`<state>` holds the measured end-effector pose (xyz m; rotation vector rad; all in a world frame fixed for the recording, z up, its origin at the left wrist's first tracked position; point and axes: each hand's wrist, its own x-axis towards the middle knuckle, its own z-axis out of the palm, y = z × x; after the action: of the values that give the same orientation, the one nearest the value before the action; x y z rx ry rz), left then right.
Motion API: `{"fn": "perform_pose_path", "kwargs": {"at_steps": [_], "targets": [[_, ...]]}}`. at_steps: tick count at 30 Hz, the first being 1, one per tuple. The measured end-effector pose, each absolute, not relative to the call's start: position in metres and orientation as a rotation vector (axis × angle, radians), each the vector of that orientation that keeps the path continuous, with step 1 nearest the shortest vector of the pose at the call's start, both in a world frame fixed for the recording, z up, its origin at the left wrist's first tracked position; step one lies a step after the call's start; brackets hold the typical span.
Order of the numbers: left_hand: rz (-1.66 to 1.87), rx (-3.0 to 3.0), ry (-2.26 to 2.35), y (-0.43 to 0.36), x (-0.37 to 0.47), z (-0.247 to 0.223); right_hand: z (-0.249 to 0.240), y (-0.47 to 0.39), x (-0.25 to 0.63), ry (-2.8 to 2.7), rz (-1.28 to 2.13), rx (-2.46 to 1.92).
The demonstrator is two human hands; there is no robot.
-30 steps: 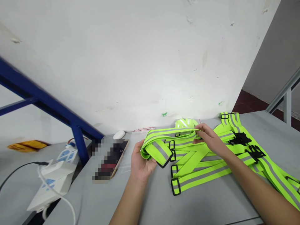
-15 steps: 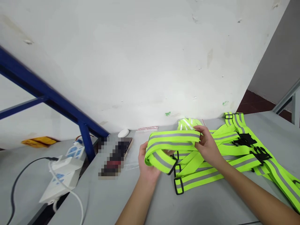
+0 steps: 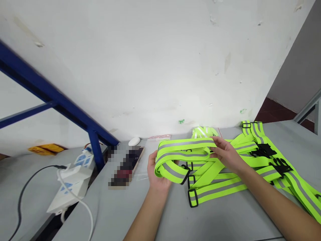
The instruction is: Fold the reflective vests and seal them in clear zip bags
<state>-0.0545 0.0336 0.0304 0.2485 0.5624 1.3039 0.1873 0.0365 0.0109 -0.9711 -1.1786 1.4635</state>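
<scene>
A folded neon-yellow reflective strap (image 3: 184,154) with grey stripes is held up over the table between both hands. My left hand (image 3: 158,172) wraps round its left end, where a black buckle (image 3: 185,174) hangs; some of those fingers are hidden behind the strap. The fingers of my right hand (image 3: 227,154) pinch the strap's right end. Beneath and beside the right forearm lie more reflective straps (image 3: 220,189) with black slide buckles (image 3: 193,197) and black clips (image 3: 280,166). Behind the held strap, a bundled reflective strap (image 3: 204,132) rests against the wall.
On the grey table (image 3: 200,224), a phone (image 3: 126,167), partly pixelated, and a white oval object (image 3: 134,141) lie to the left. Clear plastic bags (image 3: 147,150) are near the wall. White power strips (image 3: 72,187) with cables sit beyond a blue metal frame (image 3: 62,107).
My right hand has shifted slightly right, drawing the strap's right end outward. The view has moved a little, and the left hand keeps its hold.
</scene>
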Motion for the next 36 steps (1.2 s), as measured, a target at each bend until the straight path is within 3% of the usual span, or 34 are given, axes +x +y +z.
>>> {"fn": "perform_pose_path", "kwargs": {"at_steps": [9, 15, 20, 28, 36], "targets": [[1.291, 0.224, 0.484, 0.029, -0.04, 0.041, 0.01, 0.015, 0.167, -1.77, 0.846, -1.12], [1.281, 0.232, 0.5, 0.018, -0.028, 0.043, 0.022, -0.005, 0.152, -1.773, 1.056, -0.905], [1.23, 0.275, 0.55, 0.006, -0.014, 0.04, 0.022, -0.002, 0.146, -1.522, 1.42, -0.764], [1.309, 0.328, 0.687, 0.01, -0.009, 0.046, 0.019, -0.009, 0.12, -1.015, 1.663, -0.885], [1.361, 0.673, 1.125, -0.01, 0.003, 0.034, 0.029, -0.016, 0.12, -0.996, 1.805, -1.049]]}}
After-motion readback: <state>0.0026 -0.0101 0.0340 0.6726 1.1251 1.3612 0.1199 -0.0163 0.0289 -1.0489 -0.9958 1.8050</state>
